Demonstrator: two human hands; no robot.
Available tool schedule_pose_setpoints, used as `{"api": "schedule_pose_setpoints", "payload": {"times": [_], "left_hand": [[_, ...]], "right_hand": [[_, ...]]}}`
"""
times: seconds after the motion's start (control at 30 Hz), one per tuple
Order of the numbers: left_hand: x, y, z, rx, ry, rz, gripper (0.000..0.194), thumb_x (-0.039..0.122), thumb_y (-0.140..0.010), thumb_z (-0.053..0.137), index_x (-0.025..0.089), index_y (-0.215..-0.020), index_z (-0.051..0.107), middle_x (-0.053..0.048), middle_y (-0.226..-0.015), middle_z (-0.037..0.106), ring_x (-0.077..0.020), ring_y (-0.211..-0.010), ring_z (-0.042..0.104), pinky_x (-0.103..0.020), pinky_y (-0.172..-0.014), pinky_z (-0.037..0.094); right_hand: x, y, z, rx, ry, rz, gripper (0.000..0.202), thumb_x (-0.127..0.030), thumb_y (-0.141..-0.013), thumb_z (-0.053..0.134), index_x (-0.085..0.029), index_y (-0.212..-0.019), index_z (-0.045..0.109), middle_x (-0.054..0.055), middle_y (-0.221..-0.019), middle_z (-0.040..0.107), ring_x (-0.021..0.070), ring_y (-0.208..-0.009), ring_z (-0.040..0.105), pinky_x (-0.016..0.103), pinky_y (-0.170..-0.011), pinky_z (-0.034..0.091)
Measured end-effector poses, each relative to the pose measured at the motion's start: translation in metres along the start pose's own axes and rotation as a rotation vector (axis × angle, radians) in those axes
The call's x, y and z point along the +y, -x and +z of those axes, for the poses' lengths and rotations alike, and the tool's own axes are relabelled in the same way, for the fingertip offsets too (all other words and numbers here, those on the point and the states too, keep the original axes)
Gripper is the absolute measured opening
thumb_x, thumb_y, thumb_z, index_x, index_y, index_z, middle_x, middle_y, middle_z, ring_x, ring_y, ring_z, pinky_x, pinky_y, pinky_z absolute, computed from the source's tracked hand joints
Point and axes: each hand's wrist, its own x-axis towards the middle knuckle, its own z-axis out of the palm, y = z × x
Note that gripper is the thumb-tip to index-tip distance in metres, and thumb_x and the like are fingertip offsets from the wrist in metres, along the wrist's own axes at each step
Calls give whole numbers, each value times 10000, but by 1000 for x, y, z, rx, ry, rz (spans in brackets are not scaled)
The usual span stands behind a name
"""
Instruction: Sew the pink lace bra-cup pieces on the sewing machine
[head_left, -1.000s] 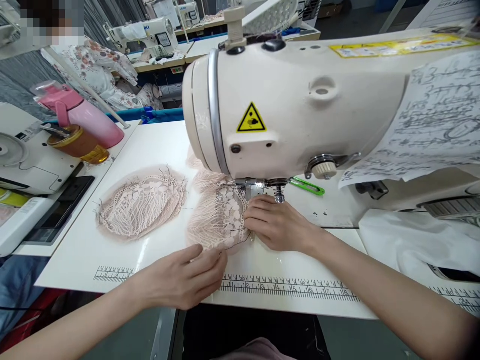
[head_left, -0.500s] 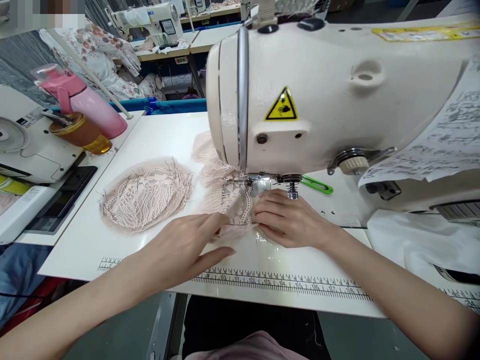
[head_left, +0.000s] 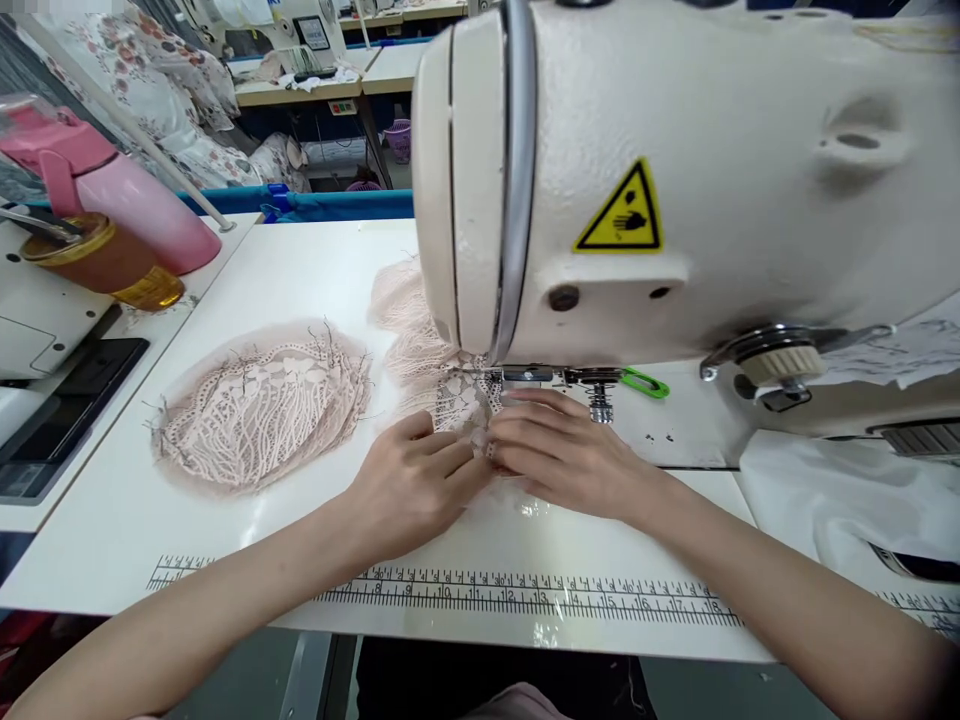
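Pink lace fabric point(head_left: 420, 350) lies under the head of a white sewing machine point(head_left: 600, 150), running toward the front edge. My left hand point(head_left: 420, 480) has its fingers curled closed on the near edge of this lace, left of the needle area. Close beside it, my right hand point(head_left: 562, 450) presses its fingers together on the lace just in front of the presser area. The fingertips of both hands nearly meet. A separate oval pile of pink lace pieces point(head_left: 262, 410) with loose thread ends rests on the table to the left.
A green clip-like tool point(head_left: 645, 383) lies behind my right hand. Printed ruler marks point(head_left: 525, 595) run along the table's front. At the left are a pink bottle point(head_left: 142, 205), a brown cup point(head_left: 105, 262) and a dark phone-like device point(head_left: 75, 410). White cloth point(head_left: 847, 490) lies right.
My left hand has closed its thumb and fingers on the lace and moved nearer my right hand. The view has shifted closer to the machine.
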Motion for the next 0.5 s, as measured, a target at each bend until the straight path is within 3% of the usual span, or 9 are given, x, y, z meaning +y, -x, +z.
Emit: {"api": "schedule_pose_setpoints", "payload": {"times": [0.1, 0.17, 0.23, 0.3, 0.37, 0.5], "left_hand": [[-2, 3, 0, 3, -88, 14, 236, 21, -882, 464, 183, -734, 552, 52, -544, 501, -100, -481, 434, -288, -520, 322], [-5, 5, 1, -11, -90, 17, 211, 31, -873, 468, 186, -782, 578, 22, -654, 607, -127, -595, 553, -310, -605, 425], [-8, 7, 4, -43, -16, 3, 180, 67, -874, 468, 178, -904, 608, -46, -936, 709, -192, -895, 662, -378, -822, 512], [-10, 10, 8, -100, 88, -16, 206, 113, -883, 460, 149, -1032, 598, -111, -1223, 659, -245, -1186, 598, -423, -1009, 490], [-11, 12, 13, -145, 164, -37, 217, 147, -897, 447, 129, -1072, 574, -145, -1333, 594, -253, -1285, 534, -406, -1043, 493], [-11, 14, 17, -168, 195, -72, 164, 159, -893, 467, 124, -1019, 566, -162, -1299, 616, -255, -1272, 546, -380, -1003, 533]], "right_hand": [[-2, 2, 0, 53, 6, -25, 135, -114, -922, 538, -208, -942, 634, -16, -987, 724, 115, -950, 648, 320, -896, 552], [-2, 4, -1, 92, 4, -38, 122, -113, -916, 562, -196, -961, 640, -23, -980, 737, 97, -910, 665, 283, -865, 572], [-1, 5, -3, 121, 4, -48, 127, -117, -920, 566, -186, -992, 644, -24, -978, 745, 97, -934, 674, 251, -835, 584], [-1, 5, -4, 139, 3, -47, 143, -110, -923, 560, -176, -1017, 645, -20, -977, 748, 111, -991, 674, 239, -825, 589], [-2, 3, -4, 147, -4, -40, 149, -97, -923, 554, -165, -1019, 647, -18, -969, 750, 122, -1013, 675, 243, -832, 592], [-5, -3, -1, 138, 6, -50, 149, -90, -923, 553, -157, -1013, 651, -28, -966, 752, 117, -976, 685, 233, -795, 603]]}}
